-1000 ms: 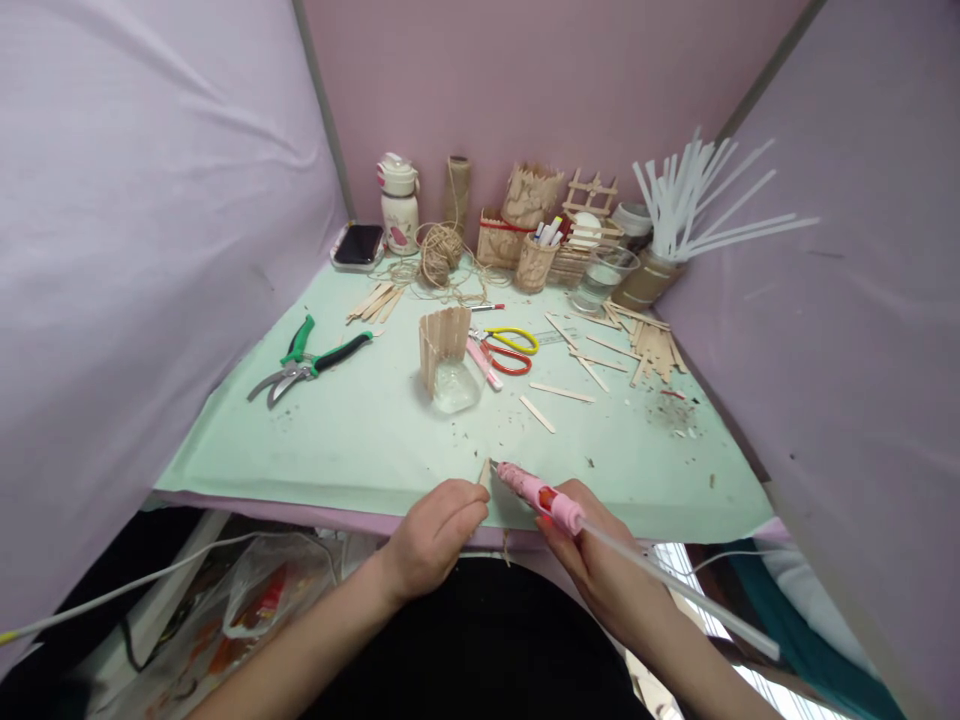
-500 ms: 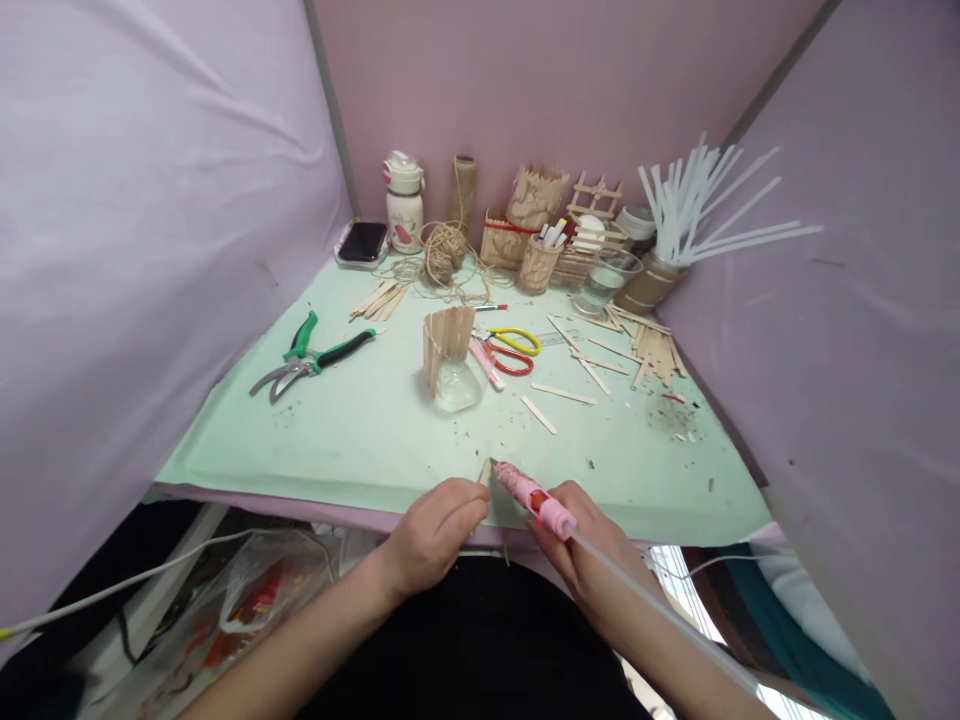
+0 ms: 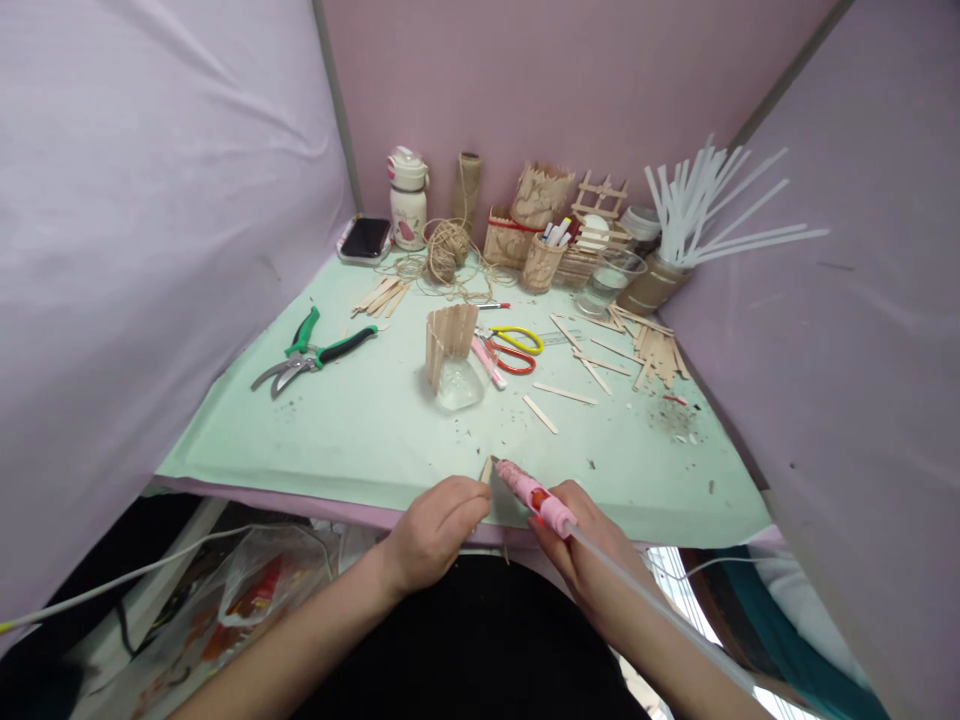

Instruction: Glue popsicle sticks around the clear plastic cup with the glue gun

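Near the table's front edge, my left hand [image 3: 442, 530] pinches a wooden craft stick [image 3: 487, 470], most of it hidden by the fingers. My right hand [image 3: 581, 540] is wrapped round a pink hot glue gun [image 3: 534, 495], a long white glue stick trailing from its back over the forearm. The gun's nozzle meets or nearly touches the tip of the craft stick. Beyond my hands stands a small clear container [image 3: 460, 385] with upright craft sticks [image 3: 452, 335] along its left and back sides.
Green-handled pruning shears [image 3: 304, 355] lie at left, scissors [image 3: 517, 350] and loose craft sticks [image 3: 562, 393] at centre right. Along the back are a bottle [image 3: 408, 200], a twine ball [image 3: 447, 250], a pen cup [image 3: 541, 263], a clear cup of water [image 3: 606, 280] and white glue sticks [image 3: 682, 210].
The whole view has shifted very slightly. My hands, the craft stick and the glue gun keep nearly the same positions.
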`<state>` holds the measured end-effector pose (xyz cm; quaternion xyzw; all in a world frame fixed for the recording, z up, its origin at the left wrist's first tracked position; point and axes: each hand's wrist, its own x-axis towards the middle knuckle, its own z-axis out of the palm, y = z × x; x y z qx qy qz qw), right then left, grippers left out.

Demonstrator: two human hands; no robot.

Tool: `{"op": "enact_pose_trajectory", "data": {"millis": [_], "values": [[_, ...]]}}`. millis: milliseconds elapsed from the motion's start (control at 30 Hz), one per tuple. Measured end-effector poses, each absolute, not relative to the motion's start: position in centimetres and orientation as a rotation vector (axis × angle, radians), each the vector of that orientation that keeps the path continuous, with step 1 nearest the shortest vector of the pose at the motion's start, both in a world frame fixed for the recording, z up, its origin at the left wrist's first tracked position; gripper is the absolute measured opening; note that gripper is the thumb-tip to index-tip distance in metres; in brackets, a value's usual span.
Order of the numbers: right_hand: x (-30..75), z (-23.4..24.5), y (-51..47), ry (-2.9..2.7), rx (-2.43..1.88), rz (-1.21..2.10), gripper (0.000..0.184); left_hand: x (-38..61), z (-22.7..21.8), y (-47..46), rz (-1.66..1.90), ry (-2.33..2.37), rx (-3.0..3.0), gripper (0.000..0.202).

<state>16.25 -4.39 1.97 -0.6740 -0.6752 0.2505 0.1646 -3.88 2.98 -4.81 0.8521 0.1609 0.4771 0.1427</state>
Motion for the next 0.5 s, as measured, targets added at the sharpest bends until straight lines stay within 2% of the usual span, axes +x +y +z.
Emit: {"op": "enact_pose_trajectory", "data": {"millis": [500], "values": [[16.52, 1.95, -4.53, -1.906, -1.924, 0.778, 0.033, -3.89, -4.71, 2.98, 1.408, 0.498, 2.444, 0.024]]}}
